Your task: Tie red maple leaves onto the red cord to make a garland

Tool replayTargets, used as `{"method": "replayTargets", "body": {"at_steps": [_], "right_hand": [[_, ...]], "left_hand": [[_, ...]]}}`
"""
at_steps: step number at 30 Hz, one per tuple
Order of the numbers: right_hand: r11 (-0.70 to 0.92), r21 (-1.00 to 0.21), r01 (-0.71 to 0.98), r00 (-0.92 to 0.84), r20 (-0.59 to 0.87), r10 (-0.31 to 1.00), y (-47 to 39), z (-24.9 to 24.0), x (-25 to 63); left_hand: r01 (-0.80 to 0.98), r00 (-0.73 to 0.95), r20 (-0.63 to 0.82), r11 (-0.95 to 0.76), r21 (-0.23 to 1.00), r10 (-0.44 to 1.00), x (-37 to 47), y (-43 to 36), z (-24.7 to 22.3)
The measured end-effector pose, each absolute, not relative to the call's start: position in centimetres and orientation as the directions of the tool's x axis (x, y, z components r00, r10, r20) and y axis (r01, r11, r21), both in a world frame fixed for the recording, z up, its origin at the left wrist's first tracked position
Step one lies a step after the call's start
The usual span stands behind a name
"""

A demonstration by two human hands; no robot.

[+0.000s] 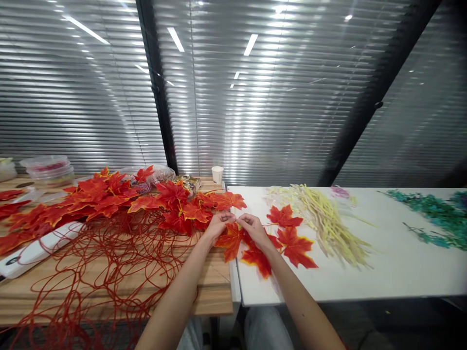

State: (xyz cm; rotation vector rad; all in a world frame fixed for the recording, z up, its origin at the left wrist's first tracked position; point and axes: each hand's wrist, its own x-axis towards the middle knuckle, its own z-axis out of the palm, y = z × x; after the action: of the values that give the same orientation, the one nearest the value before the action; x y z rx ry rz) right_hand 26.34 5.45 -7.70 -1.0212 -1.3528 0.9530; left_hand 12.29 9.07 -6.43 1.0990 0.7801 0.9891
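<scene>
My left hand (219,225) and my right hand (253,227) meet over the seam between the two tables, both with fingertips pinched at the stem of an artificial maple leaf (231,241). That red-orange leaf with yellow edges hangs below my fingers. The exact grip is too small to make out. Beneath and beside my right arm lie more maple leaves (296,247) on the white table. To the left of my left hand, a cluster of red leaves (175,204) spreads across the wooden table, and a tangle of red cord (120,257) covers its front and hangs over the edge.
A white bar-shaped device (42,248) lies at the left. Lidded plastic tubs (49,171) and a paper cup (217,174) stand along the back. Pale yellow strips (330,226) and teal foliage (434,214) lie on the white table (397,272). Blinds rise behind.
</scene>
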Motion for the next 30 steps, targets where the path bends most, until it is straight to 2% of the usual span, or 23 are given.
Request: {"method": "replayTargets", "body": {"at_steps": [5, 10, 15, 30], "right_hand": [[0.296, -0.955, 0.029, 0.012, 0.296, 0.955, 5.09, -7.29, 26.26], [0.306, -0.952, 0.011, 0.013, 0.306, 0.952, 5.14, -7.2, 26.26], [0.303, -0.953, 0.008, -0.007, 0.303, 0.953, 5.2, -7.2, 26.34], [0.301, -0.953, -0.027, -0.041, 0.302, 0.952, 5.16, -7.23, 26.33]], "left_hand": [[-0.284, 0.42, -0.095, 0.23, 0.931, 0.903, 12.11, 8.73, -6.41], [-0.302, 0.463, -0.076, 0.238, 0.923, 0.883, 11.91, 8.59, -6.37], [-0.275, 0.479, -0.133, 0.292, 0.916, 0.868, 11.89, 8.28, -5.77], [-0.241, 0.497, -0.154, 0.306, 0.921, 0.854, 12.02, 8.34, -5.49]]}}
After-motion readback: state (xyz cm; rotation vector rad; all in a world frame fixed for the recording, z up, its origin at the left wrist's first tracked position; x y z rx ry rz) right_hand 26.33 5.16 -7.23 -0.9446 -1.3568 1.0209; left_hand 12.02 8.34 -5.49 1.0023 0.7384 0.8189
